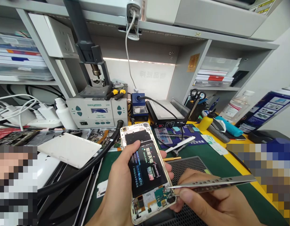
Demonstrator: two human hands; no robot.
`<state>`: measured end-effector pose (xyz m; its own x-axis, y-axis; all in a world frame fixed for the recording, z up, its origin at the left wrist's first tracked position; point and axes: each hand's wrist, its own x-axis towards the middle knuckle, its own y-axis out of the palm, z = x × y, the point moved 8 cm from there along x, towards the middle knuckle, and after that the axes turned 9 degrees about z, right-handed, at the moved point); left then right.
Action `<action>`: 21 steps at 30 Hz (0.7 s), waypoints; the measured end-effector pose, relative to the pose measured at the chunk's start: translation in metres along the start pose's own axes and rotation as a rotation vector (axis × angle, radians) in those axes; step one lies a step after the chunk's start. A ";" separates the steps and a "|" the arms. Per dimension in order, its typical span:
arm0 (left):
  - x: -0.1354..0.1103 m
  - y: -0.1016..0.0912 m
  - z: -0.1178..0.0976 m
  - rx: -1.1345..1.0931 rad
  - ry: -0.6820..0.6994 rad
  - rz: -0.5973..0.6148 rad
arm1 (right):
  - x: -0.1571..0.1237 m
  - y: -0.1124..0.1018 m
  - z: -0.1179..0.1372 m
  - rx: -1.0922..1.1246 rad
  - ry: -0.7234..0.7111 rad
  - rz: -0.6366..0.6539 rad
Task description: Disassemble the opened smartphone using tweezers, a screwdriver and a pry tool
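Note:
My left hand (pixel 121 175) is wrapped round an opened smartphone (pixel 137 135), thumb on the front and fingers behind its right edge. The phone is tilted, its back cover off. A black battery (pixel 148 169) with printed characters fills its middle, and a small green circuit board (pixel 160 194) shows at the lower end. In my right hand (pixel 206 201), a pair of perforated metal tweezers (pixel 213 183) is pinched between thumb and fingers. Their tips are at the green board's right edge; whether they grip a part there is too small to tell.
Below the phone lie a black perforated mat (pixel 189 166) and a green work mat (pixel 220 163). A thick black hose (pixel 88 168) crosses on the left, over a white back panel (pixel 69 149). A rework station (pixel 97 110), soldering iron stand (pixel 139 108) and hot plate (pixel 167 113) stand behind.

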<state>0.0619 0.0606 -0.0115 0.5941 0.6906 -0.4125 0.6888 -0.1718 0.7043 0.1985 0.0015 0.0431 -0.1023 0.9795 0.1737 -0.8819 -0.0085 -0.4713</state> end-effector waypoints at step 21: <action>0.001 -0.002 0.000 0.021 0.006 -0.005 | -0.009 0.007 -0.006 0.030 -0.017 0.106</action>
<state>0.0611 0.0620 -0.0132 0.5883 0.6954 -0.4126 0.7001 -0.1827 0.6903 0.1956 -0.0059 0.0328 -0.2034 0.9691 0.1394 -0.8791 -0.1180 -0.4618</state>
